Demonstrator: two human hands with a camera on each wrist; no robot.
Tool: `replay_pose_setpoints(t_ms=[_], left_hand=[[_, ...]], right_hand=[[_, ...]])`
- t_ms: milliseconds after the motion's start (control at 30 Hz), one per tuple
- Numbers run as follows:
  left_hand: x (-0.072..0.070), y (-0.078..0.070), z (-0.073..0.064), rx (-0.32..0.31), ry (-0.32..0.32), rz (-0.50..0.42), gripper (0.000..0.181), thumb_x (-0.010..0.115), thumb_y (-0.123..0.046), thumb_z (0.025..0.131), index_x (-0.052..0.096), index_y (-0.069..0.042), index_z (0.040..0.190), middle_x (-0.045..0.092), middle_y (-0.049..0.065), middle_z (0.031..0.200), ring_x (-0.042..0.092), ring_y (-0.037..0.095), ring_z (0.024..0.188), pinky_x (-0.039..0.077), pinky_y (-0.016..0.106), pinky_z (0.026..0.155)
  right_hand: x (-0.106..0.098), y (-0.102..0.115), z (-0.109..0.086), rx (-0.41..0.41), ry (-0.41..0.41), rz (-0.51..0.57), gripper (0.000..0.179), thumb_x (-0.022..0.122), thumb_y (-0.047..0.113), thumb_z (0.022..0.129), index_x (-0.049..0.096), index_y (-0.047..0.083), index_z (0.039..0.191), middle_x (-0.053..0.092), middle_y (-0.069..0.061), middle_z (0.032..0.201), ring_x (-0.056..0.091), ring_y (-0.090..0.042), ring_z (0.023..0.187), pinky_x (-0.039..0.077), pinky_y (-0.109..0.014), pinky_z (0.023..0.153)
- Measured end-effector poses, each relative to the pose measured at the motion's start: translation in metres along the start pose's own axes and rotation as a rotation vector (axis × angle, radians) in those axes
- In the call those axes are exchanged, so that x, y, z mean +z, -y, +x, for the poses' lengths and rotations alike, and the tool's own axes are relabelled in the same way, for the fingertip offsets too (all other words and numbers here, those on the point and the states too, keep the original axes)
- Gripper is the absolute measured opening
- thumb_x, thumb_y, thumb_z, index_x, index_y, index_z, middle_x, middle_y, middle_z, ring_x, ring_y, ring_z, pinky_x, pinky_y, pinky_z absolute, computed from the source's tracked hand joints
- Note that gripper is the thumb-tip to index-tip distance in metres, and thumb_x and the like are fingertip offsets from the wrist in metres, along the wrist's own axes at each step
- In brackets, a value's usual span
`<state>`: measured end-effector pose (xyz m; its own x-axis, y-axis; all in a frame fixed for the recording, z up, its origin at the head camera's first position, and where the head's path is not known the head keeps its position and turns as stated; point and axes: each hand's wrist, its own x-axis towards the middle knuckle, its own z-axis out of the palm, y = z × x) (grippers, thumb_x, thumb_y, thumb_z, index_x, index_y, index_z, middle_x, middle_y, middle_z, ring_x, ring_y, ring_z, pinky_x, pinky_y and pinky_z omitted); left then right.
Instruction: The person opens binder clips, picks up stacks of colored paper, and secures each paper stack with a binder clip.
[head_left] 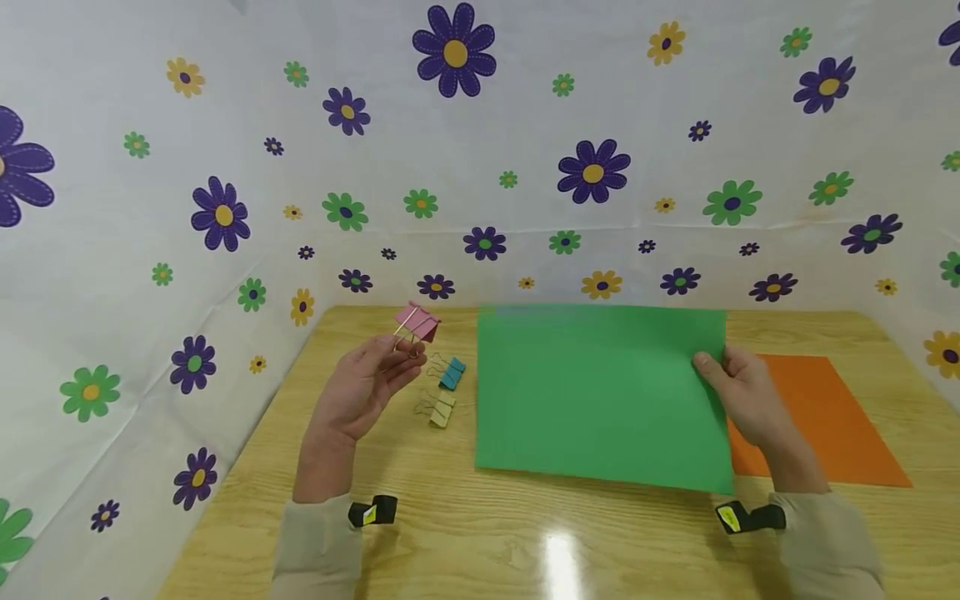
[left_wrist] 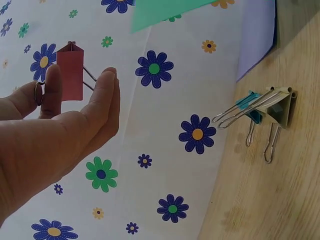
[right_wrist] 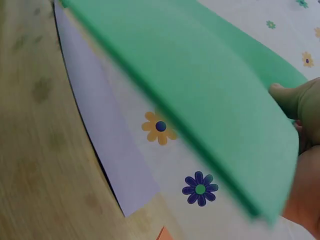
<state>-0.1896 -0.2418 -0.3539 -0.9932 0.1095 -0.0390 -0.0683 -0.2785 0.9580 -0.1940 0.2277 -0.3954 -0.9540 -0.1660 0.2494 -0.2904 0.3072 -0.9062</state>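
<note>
My left hand (head_left: 367, 387) is raised over the table's left side and grips a pink binder clip (head_left: 418, 322) by its wire handles. In the left wrist view the pink clip (left_wrist: 71, 75) stands between thumb and fingertips. My right hand (head_left: 750, 392) pinches the right edge of a large green sheet of paper (head_left: 600, 392), thumb on its near face. The right wrist view shows the green paper (right_wrist: 190, 85) lifted and bowed. Beside the left hand lie a blue binder clip (head_left: 452, 373) and a yellow binder clip (head_left: 442, 411).
An orange sheet (head_left: 832, 417) lies on the wooden table (head_left: 465, 542) at the right, partly behind my right hand. A lilac sheet (right_wrist: 107, 130) lies below the green one, mostly hidden from the head view. White flowered cloth (head_left: 510, 125) encloses the back and sides.
</note>
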Motion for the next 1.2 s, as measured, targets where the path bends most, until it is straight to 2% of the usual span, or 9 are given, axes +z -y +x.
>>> replay_pose_setpoints(t_ms=[133, 267, 400, 500, 667, 867, 1033, 1100, 1200], left_hand=[[-0.001, 0.001, -0.001, 0.0, -0.011, 0.035, 0.027, 0.042, -0.023, 0.108, 0.061, -0.006, 0.099, 0.063, 0.01, 0.11, 0.064, 0.023, 0.106, 0.051, 0.031, 0.097], [0.0, 0.0, -0.003, 0.0, -0.009, 0.078, 0.027, 0.041, -0.023, 0.109, 0.059, -0.006, 0.099, 0.061, 0.012, 0.111, 0.063, 0.024, 0.107, 0.052, 0.031, 0.097], [-0.001, -0.002, -0.003, 0.013, 0.015, 0.105, 0.027, 0.041, -0.024, 0.109, 0.06, -0.008, 0.099, 0.061, 0.012, 0.113, 0.064, 0.024, 0.108, 0.051, 0.031, 0.097], [-0.002, -0.002, -0.002, 0.014, 0.039, 0.12, 0.027, 0.041, -0.025, 0.109, 0.06, -0.009, 0.101, 0.061, 0.01, 0.113, 0.064, 0.023, 0.109, 0.051, 0.03, 0.098], [-0.005, -0.001, -0.003, 0.006, 0.067, 0.156, 0.028, 0.04, -0.027, 0.109, 0.058, -0.005, 0.108, 0.06, 0.008, 0.113, 0.063, 0.022, 0.11, 0.05, 0.03, 0.099], [-0.009, 0.0, -0.004, 0.0, 0.097, 0.173, 0.031, 0.039, -0.03, 0.109, 0.058, -0.006, 0.109, 0.059, 0.006, 0.113, 0.061, 0.02, 0.111, 0.049, 0.028, 0.099], [-0.012, 0.0, -0.005, -0.009, 0.119, 0.193, 0.03, 0.035, -0.03, 0.11, 0.058, -0.012, 0.102, 0.057, 0.003, 0.112, 0.059, 0.02, 0.112, 0.049, 0.027, 0.098], [-0.011, 0.0, -0.005, -0.016, 0.12, 0.205, 0.031, 0.034, -0.03, 0.11, 0.058, -0.012, 0.101, 0.056, 0.002, 0.111, 0.058, 0.021, 0.113, 0.049, 0.028, 0.098], [-0.01, 0.002, -0.004, -0.029, 0.121, 0.226, 0.031, 0.033, -0.029, 0.11, 0.056, -0.011, 0.1, 0.055, 0.002, 0.11, 0.057, 0.023, 0.115, 0.048, 0.029, 0.099]], right_hand=[[0.004, 0.004, 0.006, -0.017, -0.126, 0.071, 0.044, 0.043, 0.024, 0.107, 0.045, -0.01, 0.134, 0.064, 0.014, 0.09, 0.067, -0.005, 0.072, 0.057, -0.024, 0.062], [0.007, 0.008, 0.011, -0.009, -0.257, 0.223, 0.025, 0.05, 0.023, 0.104, 0.054, 0.006, 0.121, 0.066, 0.011, 0.082, 0.066, -0.004, 0.064, 0.054, -0.02, 0.057], [0.003, 0.012, 0.012, 0.017, -0.326, 0.341, 0.014, 0.054, 0.022, 0.102, 0.057, 0.014, 0.114, 0.068, 0.01, 0.074, 0.064, -0.003, 0.058, 0.052, -0.018, 0.053], [-0.005, 0.012, 0.011, 0.043, -0.314, 0.388, 0.025, 0.056, 0.024, 0.101, 0.056, 0.012, 0.123, 0.07, 0.01, 0.075, 0.066, -0.004, 0.059, 0.053, -0.018, 0.054], [-0.015, 0.011, 0.011, 0.059, -0.278, 0.378, 0.042, 0.058, 0.026, 0.101, 0.05, 0.004, 0.137, 0.071, 0.011, 0.077, 0.067, -0.004, 0.06, 0.053, -0.018, 0.055], [-0.02, 0.009, 0.013, 0.06, -0.264, 0.377, 0.028, 0.057, 0.022, 0.102, 0.056, 0.013, 0.128, 0.071, 0.01, 0.075, 0.066, -0.003, 0.059, 0.052, -0.017, 0.055], [-0.024, 0.009, 0.011, 0.061, -0.227, 0.41, 0.042, 0.055, 0.022, 0.102, 0.048, 0.006, 0.14, 0.072, 0.009, 0.079, 0.067, -0.004, 0.06, 0.053, -0.018, 0.056], [-0.026, 0.01, 0.009, 0.058, -0.232, 0.43, 0.041, 0.055, 0.021, 0.102, 0.048, 0.007, 0.141, 0.072, 0.009, 0.08, 0.067, -0.004, 0.061, 0.054, -0.018, 0.056], [-0.027, 0.011, 0.006, 0.034, -0.248, 0.47, 0.03, 0.054, 0.018, 0.103, 0.055, 0.014, 0.132, 0.072, 0.008, 0.081, 0.067, -0.005, 0.061, 0.054, -0.018, 0.056]])
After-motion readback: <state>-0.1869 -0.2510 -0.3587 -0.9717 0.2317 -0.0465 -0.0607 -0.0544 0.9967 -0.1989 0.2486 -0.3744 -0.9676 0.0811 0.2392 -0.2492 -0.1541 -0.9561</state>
